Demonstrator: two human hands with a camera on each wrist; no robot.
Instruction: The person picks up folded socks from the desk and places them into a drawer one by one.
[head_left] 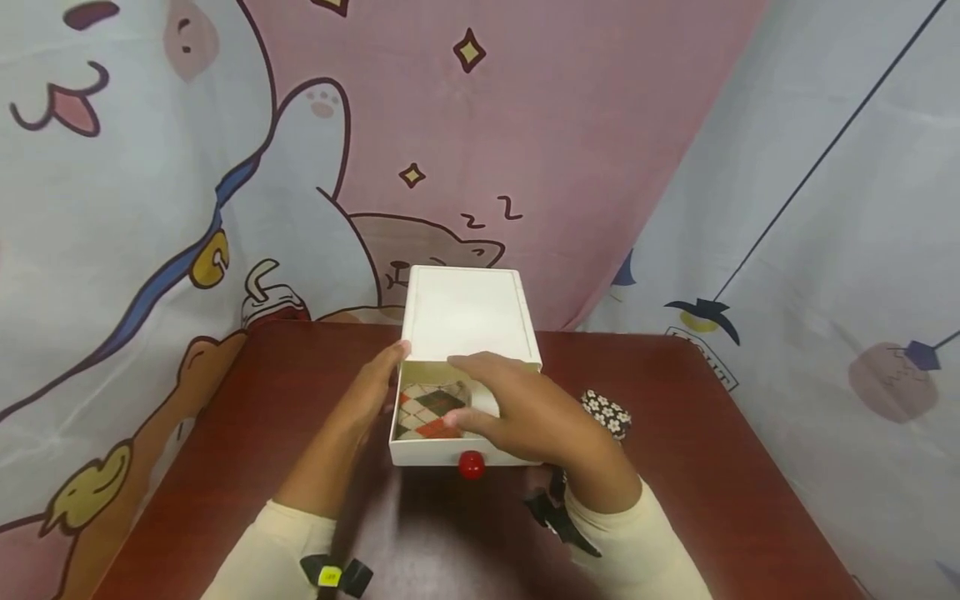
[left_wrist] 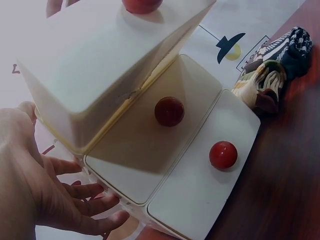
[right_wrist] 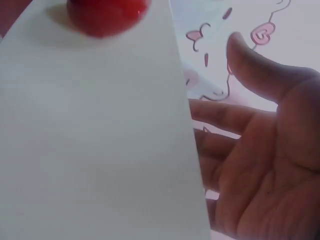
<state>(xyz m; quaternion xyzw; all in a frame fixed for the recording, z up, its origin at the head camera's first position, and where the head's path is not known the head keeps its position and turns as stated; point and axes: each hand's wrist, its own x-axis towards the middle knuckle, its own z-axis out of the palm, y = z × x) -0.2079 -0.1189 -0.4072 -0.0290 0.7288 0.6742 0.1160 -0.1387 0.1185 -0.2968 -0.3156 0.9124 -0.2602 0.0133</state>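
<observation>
A white drawer unit (head_left: 468, 312) stands on the table, its top drawer (head_left: 427, 452) pulled out by a red knob (head_left: 471, 465) side. A folded argyle sock (head_left: 431, 404) in beige, red and dark green lies in that drawer. My left hand (head_left: 371, 387) lies along the unit's left side with fingers extended, its fingertips at the edge. Over the drawer's right part reaches my right hand (head_left: 517, 408), thumb and fingers spread apart, holding nothing. In the left wrist view two lower drawers (left_wrist: 192, 185) are closed. The right wrist view shows the drawer front (right_wrist: 100, 135) beside the right palm.
Right of the unit lies a black bundle with white flowers (head_left: 606, 412). The left wrist view shows rolled socks (left_wrist: 262, 87) there, some striped. A cartoon-printed curtain (head_left: 585, 125) hangs behind the reddish-brown table (head_left: 675, 417).
</observation>
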